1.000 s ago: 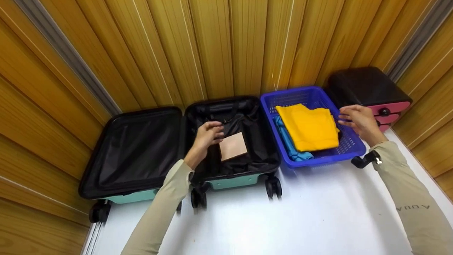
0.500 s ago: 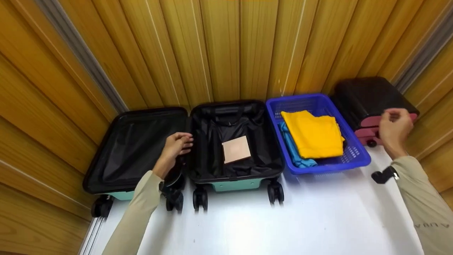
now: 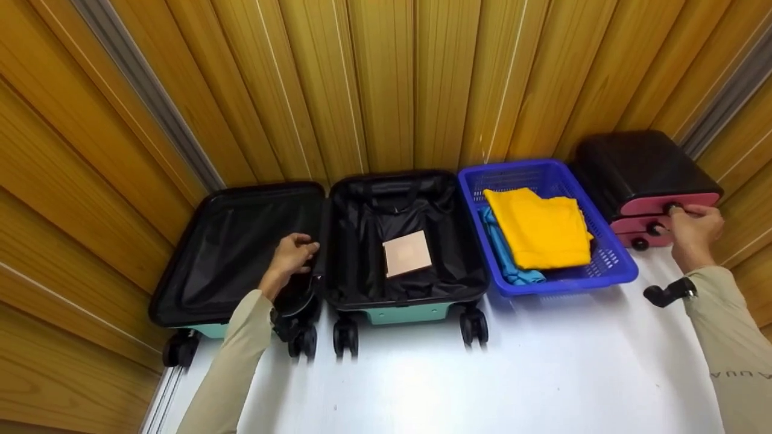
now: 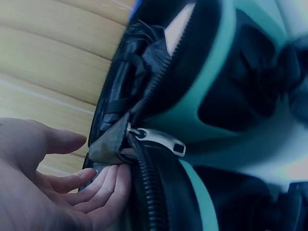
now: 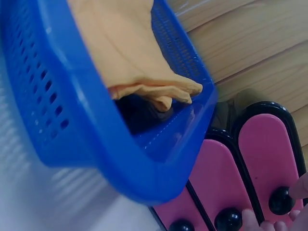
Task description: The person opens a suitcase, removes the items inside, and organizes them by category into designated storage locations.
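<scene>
My right hand (image 3: 696, 232) is at the top drawer of a small black cabinet (image 3: 648, 160) with pink drawer fronts. Thumb and fingers pinch that drawer's round black knob (image 5: 281, 200); the hand is partly cut off in the right wrist view. My left hand (image 3: 291, 259) hovers over or rests on the inner edge of the open suitcase's left half (image 3: 241, 247), fingers loosely bent and holding nothing. In the left wrist view its fingertips lie close to the fabric hinge, beside a metal zip pull (image 4: 161, 140). A flat pinkish square box (image 3: 408, 254) lies in the suitcase's right half (image 3: 362, 265).
Between suitcase and cabinet stands a blue plastic basket (image 3: 624, 268) holding a folded yellow cloth (image 3: 543, 232) and a blue cloth (image 3: 506, 253). Suitcase wheels (image 3: 473, 327) stick out at the front over the white floor (image 3: 482, 386). Wood-panelled walls (image 3: 392, 84) stand behind and at the sides.
My right hand has moved right from beside the basket to the cabinet's top knob and taken hold of it. My left hand has moved left from above the square box to the suitcase's hinge.
</scene>
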`<action>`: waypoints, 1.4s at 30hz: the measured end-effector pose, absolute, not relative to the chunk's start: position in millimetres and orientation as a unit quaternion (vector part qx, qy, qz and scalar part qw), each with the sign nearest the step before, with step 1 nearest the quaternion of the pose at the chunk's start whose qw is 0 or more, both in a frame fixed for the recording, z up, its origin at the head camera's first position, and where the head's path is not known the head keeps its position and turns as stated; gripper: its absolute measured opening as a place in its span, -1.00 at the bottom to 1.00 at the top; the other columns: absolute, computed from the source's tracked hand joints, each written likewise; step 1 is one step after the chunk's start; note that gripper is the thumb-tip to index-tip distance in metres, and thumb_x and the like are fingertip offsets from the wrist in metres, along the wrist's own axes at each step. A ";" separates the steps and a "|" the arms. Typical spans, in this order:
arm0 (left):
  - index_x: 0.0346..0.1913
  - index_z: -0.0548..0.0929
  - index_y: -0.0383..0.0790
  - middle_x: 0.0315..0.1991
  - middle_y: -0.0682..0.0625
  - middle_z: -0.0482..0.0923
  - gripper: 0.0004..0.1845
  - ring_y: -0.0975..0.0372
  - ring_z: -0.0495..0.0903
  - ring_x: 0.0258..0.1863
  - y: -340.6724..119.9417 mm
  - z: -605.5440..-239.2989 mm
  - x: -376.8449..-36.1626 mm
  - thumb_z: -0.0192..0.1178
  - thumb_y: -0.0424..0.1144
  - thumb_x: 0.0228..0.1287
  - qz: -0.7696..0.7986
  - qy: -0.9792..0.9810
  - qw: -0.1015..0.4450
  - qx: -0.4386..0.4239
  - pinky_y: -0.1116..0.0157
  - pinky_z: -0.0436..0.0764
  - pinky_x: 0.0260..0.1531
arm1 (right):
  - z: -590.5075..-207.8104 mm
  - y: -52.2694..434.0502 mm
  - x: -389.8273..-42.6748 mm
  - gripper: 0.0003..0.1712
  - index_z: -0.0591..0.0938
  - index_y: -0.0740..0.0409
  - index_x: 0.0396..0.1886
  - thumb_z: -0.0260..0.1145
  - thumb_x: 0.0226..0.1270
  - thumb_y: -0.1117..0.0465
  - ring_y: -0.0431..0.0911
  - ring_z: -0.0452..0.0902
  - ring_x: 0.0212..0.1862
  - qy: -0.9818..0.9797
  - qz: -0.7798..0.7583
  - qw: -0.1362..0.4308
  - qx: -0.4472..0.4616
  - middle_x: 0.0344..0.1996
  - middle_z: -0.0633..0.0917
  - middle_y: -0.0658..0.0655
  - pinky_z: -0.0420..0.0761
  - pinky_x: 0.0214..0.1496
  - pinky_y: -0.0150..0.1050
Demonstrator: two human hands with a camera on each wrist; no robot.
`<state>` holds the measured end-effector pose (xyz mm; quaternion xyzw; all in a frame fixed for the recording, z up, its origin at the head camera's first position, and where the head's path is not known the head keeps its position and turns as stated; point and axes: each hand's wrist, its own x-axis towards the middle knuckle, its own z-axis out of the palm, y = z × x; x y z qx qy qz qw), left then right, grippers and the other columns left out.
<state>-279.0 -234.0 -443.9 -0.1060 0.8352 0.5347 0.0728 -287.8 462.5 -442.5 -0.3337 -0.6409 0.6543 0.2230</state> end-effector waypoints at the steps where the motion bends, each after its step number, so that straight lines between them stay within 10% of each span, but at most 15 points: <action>1: 0.27 0.44 -0.37 -0.05 -0.16 0.54 -0.50 0.11 0.60 -0.12 -231.7 -444.5 -280.2 0.19 -0.20 0.36 0.510 0.852 0.065 -0.101 0.21 0.72 -0.19 | -442.2 462.9 -288.2 -0.81 0.42 0.00 -0.30 0.20 0.26 0.36 -0.45 0.48 -0.63 -0.624 0.674 0.221 -0.327 -0.39 0.45 -0.11 0.53 -0.59 -0.55; 8: 0.13 0.59 -0.30 -0.14 -0.14 0.69 -0.51 0.28 0.61 -0.57 -223.2 -446.9 -287.3 0.32 -0.06 0.25 0.354 0.931 0.023 -0.082 0.15 0.66 -0.16 | -447.1 465.5 -291.4 -0.76 0.44 -0.07 -0.31 0.22 0.26 0.39 -0.38 0.46 -0.73 -0.672 0.624 0.240 -0.319 -0.31 0.39 -0.06 0.52 -0.65 -0.55; 15: 0.15 0.56 -0.35 0.01 -0.30 0.62 -0.51 0.07 0.68 -0.26 -231.9 -444.8 -285.7 0.34 -0.15 0.24 0.419 0.900 0.070 -0.102 0.26 0.74 -0.35 | -455.9 468.3 -289.3 -0.78 0.52 -0.23 -0.38 0.33 0.22 0.24 -0.48 0.31 -0.38 -0.730 0.540 0.261 -0.328 -0.47 0.45 -0.30 0.30 -0.16 -0.60; 28: 0.12 0.56 -0.36 -0.02 -0.32 0.61 -0.54 0.10 0.69 -0.31 -238.9 -451.0 -281.3 0.34 -0.16 0.25 0.431 0.892 0.069 -0.121 0.24 0.74 -0.34 | -452.3 469.8 -259.9 -0.76 0.62 0.10 -0.41 0.38 0.09 0.52 -0.37 0.56 -0.51 -0.604 0.715 0.244 -0.254 -0.61 0.65 -0.15 0.58 -0.50 -0.56; 42: 0.11 0.55 -0.37 -0.08 -0.24 0.60 -0.58 0.16 0.64 -0.25 -234.3 -450.6 -287.1 0.29 -0.19 0.28 0.453 0.880 0.082 -0.115 0.27 0.73 -0.37 | -447.1 484.3 -232.5 -0.70 0.60 0.33 -0.37 0.30 0.01 0.74 -0.05 0.73 -0.52 -0.436 0.859 0.195 -0.184 -0.56 0.71 0.15 0.72 -0.43 -0.24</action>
